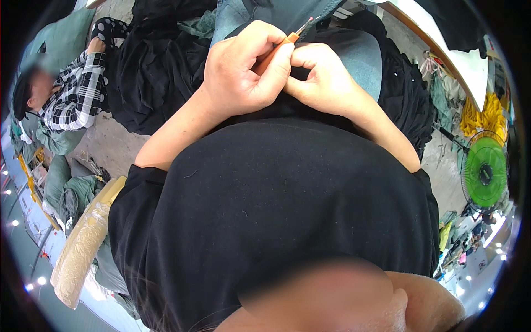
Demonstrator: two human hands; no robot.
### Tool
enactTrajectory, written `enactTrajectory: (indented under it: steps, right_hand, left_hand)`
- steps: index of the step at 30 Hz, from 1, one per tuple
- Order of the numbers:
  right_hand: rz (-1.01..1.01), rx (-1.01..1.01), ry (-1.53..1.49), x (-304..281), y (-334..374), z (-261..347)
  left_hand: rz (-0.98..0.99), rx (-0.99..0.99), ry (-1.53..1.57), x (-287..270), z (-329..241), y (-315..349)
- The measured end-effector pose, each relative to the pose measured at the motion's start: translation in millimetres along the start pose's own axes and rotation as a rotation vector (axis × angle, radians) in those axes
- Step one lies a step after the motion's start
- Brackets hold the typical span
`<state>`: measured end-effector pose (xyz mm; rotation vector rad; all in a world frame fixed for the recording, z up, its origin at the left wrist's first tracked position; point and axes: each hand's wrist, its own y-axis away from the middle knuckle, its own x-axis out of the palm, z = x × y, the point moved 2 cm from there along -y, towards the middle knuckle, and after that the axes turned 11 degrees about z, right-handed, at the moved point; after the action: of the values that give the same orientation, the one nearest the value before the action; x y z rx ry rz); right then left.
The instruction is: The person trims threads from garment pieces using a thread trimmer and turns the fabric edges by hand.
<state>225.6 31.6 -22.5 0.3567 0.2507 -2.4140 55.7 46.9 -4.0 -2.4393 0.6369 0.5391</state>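
A seam ripper [292, 38] with an orange handle and a thin metal tip sticks up between the thumb and fingers of my left hand [242, 71]. Its tip, with a small red ball, points up and to the right, away from me. My right hand [325, 82] is right beside it, thumb and fingers pinched together near the left thumb. What that pinch holds, if anything, is hidden. Both hands are above my lap, where black cloth [157, 69] lies on the left and blue jeans [359, 63] show beyond the hands.
More black cloth [401, 83] is heaped on the right. Farther right stand a white table [442, 44] with a curved edge and a green fan [485, 171]. A person [77, 97] in a checked shirt sits at the left. A plastic-wrapped roll [83, 246] is at the lower left.
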Motion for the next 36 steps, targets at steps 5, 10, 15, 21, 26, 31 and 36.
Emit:
enactTrajectory:
  steps: [5, 10, 15, 21, 26, 31, 36]
  right_hand:
    - [0.041, 0.075, -0.076, -3, 0, 2]
    - [0.053, 0.077, -0.074, -6, 0, 2]
    - [0.100, 0.202, -0.143, -15, -2, 12]
    - [0.041, 0.126, -0.156, -14, -1, 1]
    - [0.048, 0.116, -0.137, -17, 2, -1]
    - [0.064, 0.152, -0.140, -21, 4, 2]
    - [0.061, 0.123, -0.158, -23, 5, 1]
  left_hand:
    - [0.007, 0.020, -0.012, 0, -3, -14]
    - [-0.007, -0.002, -0.024, 2, -7, -29]
    - [0.078, -0.056, -0.007, 2, -14, -44]
    - [0.080, -0.139, 0.086, 7, -17, -53]
    - [-0.055, 0.007, -0.040, 15, -9, -52]
    - [-0.032, -0.018, -0.047, 16, -10, -55]
    - [-0.042, -0.053, -0.016, 19, -14, -60]
